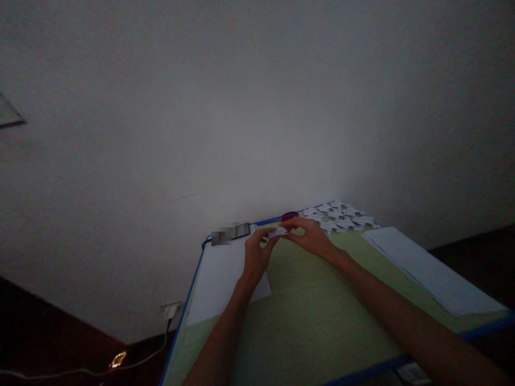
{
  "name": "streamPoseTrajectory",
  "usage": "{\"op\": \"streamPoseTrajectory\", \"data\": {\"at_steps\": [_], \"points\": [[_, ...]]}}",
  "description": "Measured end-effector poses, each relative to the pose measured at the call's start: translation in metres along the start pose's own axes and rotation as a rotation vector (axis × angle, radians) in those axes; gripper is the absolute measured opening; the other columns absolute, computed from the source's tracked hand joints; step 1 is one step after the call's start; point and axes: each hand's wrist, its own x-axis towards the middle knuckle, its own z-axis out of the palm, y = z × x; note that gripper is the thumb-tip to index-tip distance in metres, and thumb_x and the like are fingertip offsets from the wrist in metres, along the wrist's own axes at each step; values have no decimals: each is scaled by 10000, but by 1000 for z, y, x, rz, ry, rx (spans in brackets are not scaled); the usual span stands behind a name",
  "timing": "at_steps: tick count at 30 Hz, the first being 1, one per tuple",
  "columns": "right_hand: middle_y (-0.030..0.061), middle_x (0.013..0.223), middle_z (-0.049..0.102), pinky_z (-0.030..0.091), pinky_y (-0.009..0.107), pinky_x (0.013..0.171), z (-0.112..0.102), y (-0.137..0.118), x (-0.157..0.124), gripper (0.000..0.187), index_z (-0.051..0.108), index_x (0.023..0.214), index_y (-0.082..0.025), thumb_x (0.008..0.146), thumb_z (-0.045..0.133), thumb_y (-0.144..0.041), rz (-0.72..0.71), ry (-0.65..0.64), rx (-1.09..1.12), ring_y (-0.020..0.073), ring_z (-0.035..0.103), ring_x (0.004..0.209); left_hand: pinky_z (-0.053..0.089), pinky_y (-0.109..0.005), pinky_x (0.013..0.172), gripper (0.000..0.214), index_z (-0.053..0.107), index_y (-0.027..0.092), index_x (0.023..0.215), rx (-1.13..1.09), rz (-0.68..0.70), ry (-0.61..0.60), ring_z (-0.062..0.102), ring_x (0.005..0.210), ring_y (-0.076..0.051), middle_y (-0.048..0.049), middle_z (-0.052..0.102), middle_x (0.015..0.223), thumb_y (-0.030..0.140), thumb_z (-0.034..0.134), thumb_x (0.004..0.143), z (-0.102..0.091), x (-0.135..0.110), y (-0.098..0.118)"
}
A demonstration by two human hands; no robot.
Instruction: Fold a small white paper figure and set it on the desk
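Hands, left (256, 256) and right (313, 236), pinch small folded paper piece (277, 232) together above worktop (314, 311), near far edge. Mid-fold, likely; next crease needs aligned edges. Folded pile (340, 215) sits right.

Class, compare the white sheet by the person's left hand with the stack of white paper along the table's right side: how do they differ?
The white sheet lies at the table's left edge, partly under the left hand; the paper stack lies on the right side, untouched. The white sheet looks wider and squarer; the paper stack is a long, narrow strip running at an angle. Both are white and lie flat on the green table.
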Motion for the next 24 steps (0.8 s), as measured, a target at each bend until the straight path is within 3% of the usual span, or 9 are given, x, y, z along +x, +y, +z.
{"op": "streamPoseTrajectory", "data": {"at_steps": [5, 12, 24], "points": [[39, 854, 738, 530, 288, 721, 1, 0, -1, 102, 714, 931, -203, 871, 693, -283, -51, 59, -28, 172, 669, 763, 524, -303, 720, 167, 743, 216, 979, 54, 93, 92, 656, 768, -168, -37, 762, 919, 322, 722, 851, 1, -1, -5], [32, 867, 756, 540, 285, 732, 1, 0, -2, 68, 729, 924, -215, 861, 707, -221, -85, 84, -47, 173, 691, 768, 521, -281, 686, 207, 737, 206, 1015, 54, 116, 62, 653, 767, -161, -42, 756, 923, 303, 747, 832, 2, -2, 0], [53, 916, 747, 537, 327, 801, 1, 2, -2, 76, 720, 905, -217, 919, 653, -251, -132, 8, -35, 206, 697, 879, 539, -293, 710, 148, 763, 204, 970, 94, 179, 79, 672, 759, -170, -50, 760, 865, 277, 744, 844, 3, -1, -2]]}}
